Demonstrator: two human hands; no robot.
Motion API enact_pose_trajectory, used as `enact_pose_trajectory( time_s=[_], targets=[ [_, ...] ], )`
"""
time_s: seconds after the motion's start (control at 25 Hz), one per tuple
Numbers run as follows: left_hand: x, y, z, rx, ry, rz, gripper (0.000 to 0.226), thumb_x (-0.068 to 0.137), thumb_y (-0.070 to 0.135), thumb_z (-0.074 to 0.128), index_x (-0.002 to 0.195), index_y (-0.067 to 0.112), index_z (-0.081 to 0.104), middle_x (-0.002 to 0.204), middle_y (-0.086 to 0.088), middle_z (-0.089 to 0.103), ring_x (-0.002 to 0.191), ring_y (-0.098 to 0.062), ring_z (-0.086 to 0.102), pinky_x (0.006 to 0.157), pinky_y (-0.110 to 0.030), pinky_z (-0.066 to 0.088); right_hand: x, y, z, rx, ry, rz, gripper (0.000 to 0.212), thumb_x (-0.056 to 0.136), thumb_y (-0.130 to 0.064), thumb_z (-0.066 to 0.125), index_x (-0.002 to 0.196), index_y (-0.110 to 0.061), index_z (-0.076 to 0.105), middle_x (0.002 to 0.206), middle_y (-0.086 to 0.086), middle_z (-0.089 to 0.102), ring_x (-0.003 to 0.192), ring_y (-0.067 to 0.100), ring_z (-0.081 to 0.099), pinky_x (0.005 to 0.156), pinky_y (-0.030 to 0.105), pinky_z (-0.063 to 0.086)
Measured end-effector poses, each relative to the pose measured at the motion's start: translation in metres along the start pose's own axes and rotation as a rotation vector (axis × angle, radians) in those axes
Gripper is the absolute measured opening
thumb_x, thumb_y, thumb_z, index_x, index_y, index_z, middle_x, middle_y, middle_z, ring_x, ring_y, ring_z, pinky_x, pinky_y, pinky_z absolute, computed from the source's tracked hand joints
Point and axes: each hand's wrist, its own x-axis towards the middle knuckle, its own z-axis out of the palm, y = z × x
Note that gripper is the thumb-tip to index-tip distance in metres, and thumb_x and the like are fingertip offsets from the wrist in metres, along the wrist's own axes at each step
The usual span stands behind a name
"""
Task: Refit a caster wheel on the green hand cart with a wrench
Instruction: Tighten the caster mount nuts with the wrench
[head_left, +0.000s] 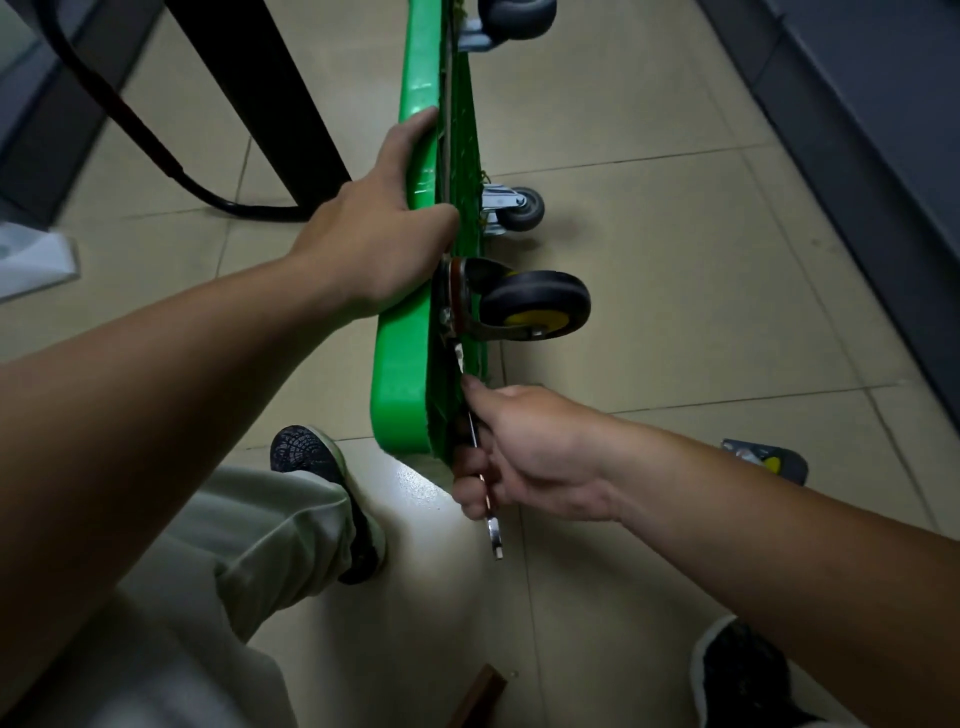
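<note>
Floor (649, 270): glossy beige tiles, dark table leg (270, 104) beyond.
Green hand cart (402, 374): tipped on edge.
Left hand (374, 234): gripping cart rim.
Right hand (524, 452): curled round wrench (493, 530) below caster wheel (535, 304).

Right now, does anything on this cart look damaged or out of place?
The caster at the wrench has a black tyre and yellow hub, unlike the grey casters further along: a mismatch. Frayed strands stick out from the underside of the green cart.
</note>
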Motion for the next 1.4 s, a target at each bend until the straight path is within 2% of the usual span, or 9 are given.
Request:
enact_pose_trajectory(
  time_s=[0.12,0.24,0.4,0.56,0.76,0.96,1.08,1.2,1.4],
  targets=[
    [0.001,-0.001,0.001,-0.007,-0.005,0.009,0.084,0.077,0.039,0.047,0.151,0.059,0.013,0.108,-0.005,0.063,0.079,-0.031,0.069,0.075,-0.051,0.06,0.006,0.022,-0.005,-0.018,0.096,-0.077,0.045,0.105,-0.052,0.033,0.079,-0.017,0.043,0.059,-0.001,0.029,0.045,0.015,0.032,0.049,0.027,0.032],
    [0.003,-0.001,0.001,-0.002,-0.004,0.025,0.081,0.084,0.035,0.05,0.153,0.055,0.014,0.104,-0.002,0.061,0.076,-0.03,0.068,0.072,-0.046,0.06,0.018,0.05,-0.04,-0.523,0.309,-0.397,0.038,0.102,-0.05,0.038,0.085,-0.018,0.048,0.061,-0.008,0.041,0.054,0.01,0.041,0.057,0.032,0.035],
    [0.005,-0.005,0.002,-0.013,-0.012,0.047,0.083,0.082,0.035,0.051,0.153,0.055,0.015,0.108,-0.001,0.059,0.076,-0.033,0.068,0.071,-0.055,0.06,0.047,0.049,-0.094,-0.992,0.333,-0.654,0.017,0.105,-0.033,0.039,0.112,-0.019,0.046,0.084,0.004,0.059,0.07,0.017,0.056,0.063,0.042,0.048],
    [0.008,-0.008,0.002,-0.01,0.004,0.073,0.083,0.081,0.035,0.053,0.154,0.054,0.018,0.103,0.006,0.06,0.075,-0.029,0.067,0.072,-0.056,0.059,0.084,0.047,-0.113,-1.158,0.418,-0.893,0.042,0.1,-0.031,0.045,0.12,0.004,0.055,0.103,0.024,0.065,0.088,0.035,0.062,0.077,0.038,0.048],
    [0.01,-0.013,0.001,0.023,0.025,0.105,0.082,0.082,0.034,0.054,0.156,0.048,0.019,0.102,0.014,0.058,0.078,-0.027,0.065,0.07,-0.055,0.057,0.115,0.047,-0.111,-1.073,0.351,-1.073,0.036,0.1,-0.021,0.042,0.112,0.006,0.062,0.107,0.023,0.065,0.102,0.028,0.055,0.091,0.036,0.045],
    [0.011,-0.015,0.001,-0.02,0.033,0.131,0.081,0.082,0.031,0.056,0.155,0.046,0.024,0.107,0.015,0.056,0.09,-0.029,0.064,0.071,-0.057,0.057,0.121,0.043,-0.1,-1.09,0.333,-1.108,0.027,0.097,-0.015,0.044,0.115,0.0,0.058,0.1,0.023,0.069,0.095,0.022,0.053,0.086,0.016,0.04],
    [0.01,-0.014,0.0,-0.032,0.028,0.107,0.082,0.082,0.032,0.055,0.154,0.051,0.022,0.104,0.012,0.059,0.083,-0.029,0.065,0.069,-0.057,0.057,0.103,0.045,-0.095,-1.018,0.254,-0.958,0.024,0.1,-0.024,0.039,0.108,-0.01,0.057,0.08,-0.014,0.056,0.076,0.005,0.055,0.075,-0.005,0.031],
    [0.009,-0.011,0.002,-0.03,0.02,0.097,0.082,0.08,0.034,0.053,0.152,0.055,0.021,0.1,0.008,0.062,0.074,-0.029,0.065,0.069,-0.057,0.057,0.083,0.049,-0.091,-0.965,0.195,-0.736,0.019,0.104,-0.031,0.035,0.105,-0.025,0.053,0.076,-0.024,0.048,0.073,-0.011,0.053,0.067,0.005,0.033],
    [0.003,-0.007,0.001,-0.04,0.014,0.043,0.081,0.082,0.037,0.051,0.152,0.058,0.017,0.102,0.005,0.059,0.077,-0.03,0.066,0.073,-0.051,0.06,0.051,0.042,-0.057,-0.822,0.251,-0.686,0.026,0.108,-0.022,0.038,0.084,-0.029,0.048,0.069,-0.013,0.048,0.065,-0.002,0.051,0.062,0.011,0.034]
  ],
)
